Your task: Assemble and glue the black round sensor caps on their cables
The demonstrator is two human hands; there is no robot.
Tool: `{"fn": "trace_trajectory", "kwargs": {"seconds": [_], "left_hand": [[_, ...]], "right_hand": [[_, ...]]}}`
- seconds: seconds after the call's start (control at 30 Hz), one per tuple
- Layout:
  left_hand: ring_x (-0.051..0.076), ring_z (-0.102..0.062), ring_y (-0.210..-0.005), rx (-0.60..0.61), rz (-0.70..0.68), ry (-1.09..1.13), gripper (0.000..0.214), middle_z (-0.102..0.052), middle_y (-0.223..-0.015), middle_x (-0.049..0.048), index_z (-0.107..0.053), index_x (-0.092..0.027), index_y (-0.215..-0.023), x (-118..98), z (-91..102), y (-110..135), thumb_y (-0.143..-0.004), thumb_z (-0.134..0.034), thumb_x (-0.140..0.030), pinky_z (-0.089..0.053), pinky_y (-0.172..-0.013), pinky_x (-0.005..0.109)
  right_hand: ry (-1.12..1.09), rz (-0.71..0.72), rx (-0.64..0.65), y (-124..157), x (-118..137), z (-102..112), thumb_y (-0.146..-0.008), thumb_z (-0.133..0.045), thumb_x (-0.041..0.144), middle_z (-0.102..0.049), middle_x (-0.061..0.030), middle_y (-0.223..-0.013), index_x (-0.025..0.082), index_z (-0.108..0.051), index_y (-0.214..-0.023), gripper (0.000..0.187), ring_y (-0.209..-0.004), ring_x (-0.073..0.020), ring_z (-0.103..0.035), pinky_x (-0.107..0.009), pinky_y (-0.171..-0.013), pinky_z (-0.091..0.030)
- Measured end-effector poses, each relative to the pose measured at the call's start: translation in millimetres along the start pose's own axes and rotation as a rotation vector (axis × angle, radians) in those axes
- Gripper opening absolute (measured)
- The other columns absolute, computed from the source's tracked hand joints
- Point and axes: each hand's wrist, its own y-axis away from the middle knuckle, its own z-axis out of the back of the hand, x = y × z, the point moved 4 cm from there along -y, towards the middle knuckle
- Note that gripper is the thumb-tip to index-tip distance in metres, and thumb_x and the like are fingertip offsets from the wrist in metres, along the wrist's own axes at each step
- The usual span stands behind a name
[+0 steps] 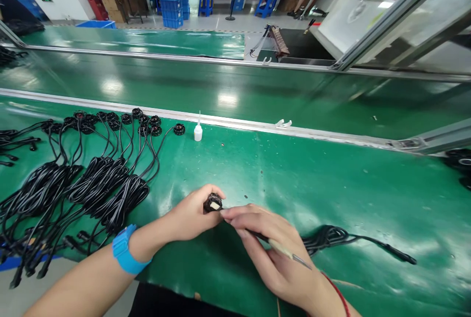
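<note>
My left hand (189,216) is closed round a small round black connector head (213,203) with a pale patch on its face, held just above the green table (294,179). My right hand (272,253) pinches a thin pen-like tool (285,252) whose tip meets the connector. The connector's black cable (331,236) runs right behind my right hand, coiled, ending in a plug (403,257). A blue band (123,250) sits on my left wrist, a red string on my right.
Several bundled black cables (91,184) with round heads lie in rows at the left. A small white glue bottle (197,132) stands near the metal rail (257,125). Beyond it runs a green conveyor belt (221,86). Blue crates (170,0) and seated people are far back.
</note>
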Motion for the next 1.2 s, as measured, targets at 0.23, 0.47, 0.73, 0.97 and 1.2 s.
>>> {"fn": "trace_trajectory", "kwargs": {"seconds": [0.23, 0.47, 0.73, 0.97, 1.2], "left_hand": [[0.010, -0.042, -0.065, -0.014, 0.042, 0.108, 0.026, -0.046, -0.075, -0.0047, -0.049, -0.019, -0.104, 5.0, 3.0, -3.3, -0.081, -0.062, -0.025, -0.033, -0.060, 0.024], [0.010, -0.038, -0.063, 0.011, 0.057, 0.150, 0.027, -0.045, -0.072, -0.0056, -0.048, -0.018, -0.102, -1.5, -0.5, -0.8, -0.079, -0.062, -0.019, -0.031, -0.057, 0.024], [0.010, -0.039, -0.063, -0.003, 0.026, 0.128, 0.027, -0.046, -0.073, -0.0053, -0.049, -0.019, -0.104, -0.8, -2.1, 0.9, -0.080, -0.062, -0.021, -0.031, -0.056, 0.022], [0.010, -0.041, -0.060, -0.029, -0.019, -0.096, 0.023, -0.050, -0.074, -0.0047, -0.049, -0.020, -0.106, -3.1, -3.9, 7.4, -0.084, -0.056, -0.023, -0.032, -0.054, 0.023], [0.011, -0.044, -0.062, -0.019, 0.020, -0.156, 0.026, -0.052, -0.075, -0.0042, -0.049, -0.020, -0.105, -5.1, -2.8, 7.4, -0.082, -0.058, -0.027, -0.035, -0.056, 0.023]], "right_hand": [[-0.007, -0.017, -0.110, 1.0, -1.2, 1.9, -0.085, -0.050, 0.001, -0.070, -0.0068, -0.098, 0.020, -0.057, -0.106, 0.029, -0.089, -0.0172, -0.069, -0.029, -0.077, -0.057], [0.019, 0.064, 0.007, -1.5, -2.6, -6.0, -0.086, -0.047, 0.000, -0.071, -0.0095, -0.103, 0.019, -0.056, -0.108, 0.031, -0.095, -0.0182, -0.069, -0.032, -0.084, -0.057], [0.169, 0.129, 0.074, 0.7, 4.3, -6.2, -0.084, -0.046, -0.001, -0.071, -0.0116, -0.103, 0.015, -0.057, -0.106, 0.029, -0.098, -0.0185, -0.067, -0.031, -0.087, -0.056], [0.141, 0.012, 0.002, -2.2, 7.9, -9.8, -0.086, -0.047, 0.003, -0.071, -0.0087, -0.093, 0.019, -0.056, -0.104, 0.026, -0.086, -0.0185, -0.070, -0.028, -0.074, -0.058], [0.138, 0.042, 0.020, -4.0, 2.6, -16.6, -0.087, -0.046, 0.003, -0.070, -0.0080, -0.091, 0.019, -0.056, -0.106, 0.027, -0.081, -0.0189, -0.068, -0.030, -0.070, -0.057]]}}
